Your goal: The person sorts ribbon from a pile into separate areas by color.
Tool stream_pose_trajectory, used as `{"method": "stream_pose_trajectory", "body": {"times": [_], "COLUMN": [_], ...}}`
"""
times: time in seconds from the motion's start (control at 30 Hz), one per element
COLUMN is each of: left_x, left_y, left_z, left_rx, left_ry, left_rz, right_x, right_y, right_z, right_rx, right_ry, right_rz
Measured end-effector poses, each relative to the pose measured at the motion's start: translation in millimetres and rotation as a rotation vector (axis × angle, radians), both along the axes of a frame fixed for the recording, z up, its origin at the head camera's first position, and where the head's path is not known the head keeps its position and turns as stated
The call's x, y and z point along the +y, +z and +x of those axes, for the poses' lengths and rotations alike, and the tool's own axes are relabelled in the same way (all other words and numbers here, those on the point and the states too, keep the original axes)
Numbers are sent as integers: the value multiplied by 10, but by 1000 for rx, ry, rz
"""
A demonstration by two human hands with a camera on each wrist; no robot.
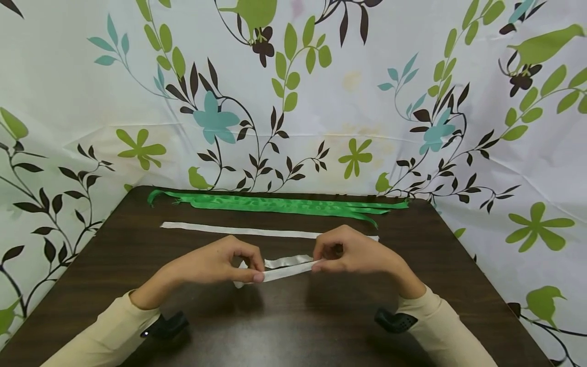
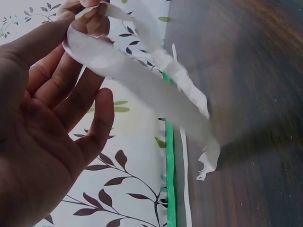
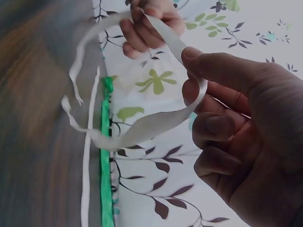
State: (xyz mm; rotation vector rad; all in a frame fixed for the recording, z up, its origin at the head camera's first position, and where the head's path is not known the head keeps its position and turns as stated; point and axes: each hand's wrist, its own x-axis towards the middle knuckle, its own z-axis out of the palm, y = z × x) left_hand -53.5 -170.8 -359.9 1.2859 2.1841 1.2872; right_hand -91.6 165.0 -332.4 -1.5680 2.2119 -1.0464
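A white ribbon (image 1: 289, 271) stretches between the two hands, above the dark table's middle. My left hand (image 1: 229, 262) pinches it between thumb and fingers, and my right hand (image 1: 353, 252) does the same a short span away. Beyond each hand the ribbon loops round and its loose ends hang down. In the left wrist view the nearer length of white ribbon (image 2: 142, 90) curves off the fingers and ends in a frayed tip. The right wrist view has the ribbon (image 3: 156, 126) bending round my right fingertips, with the left hand (image 3: 151, 30) beyond.
Another white ribbon (image 1: 247, 231) lies straight across the dark table (image 1: 275, 326), just beyond the hands. Behind it, several green ribbons (image 1: 275, 204) lie along the far edge. A patterned cloth (image 1: 312, 137) hangs behind the table. Black devices (image 1: 171, 326) sit at both wrists.
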Motion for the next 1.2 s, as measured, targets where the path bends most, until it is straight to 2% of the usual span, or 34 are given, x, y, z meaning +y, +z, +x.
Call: {"method": "stream_pose_trajectory", "body": {"times": [0.2,0.37,0.57,0.73,0.87,1.0,1.2], "left_x": [-20,-98,-206,-333,-428,-494,-651], "left_y": [22,100,190,270,315,301,191], "left_z": [7,-12,-25,-28,-50,-105,-249], "left_rx": [-14,-5,-3,47,56,46,30], "left_ry": [-24,-30,24,77,112,134,195], "left_rz": [-24,-82,-140,-206,-227,-235,-261], "right_x": [165,277,441,525,586,645,695], "right_y": [82,147,255,325,359,365,337], "right_z": [-26,-70,-108,-124,-141,-167,-216], "right_rx": [-52,-35,17,33,36,27,4], "right_ry": [-95,-120,-175,-201,-235,-272,-300], "right_rz": [9,39,57,64,111,165,217]}}
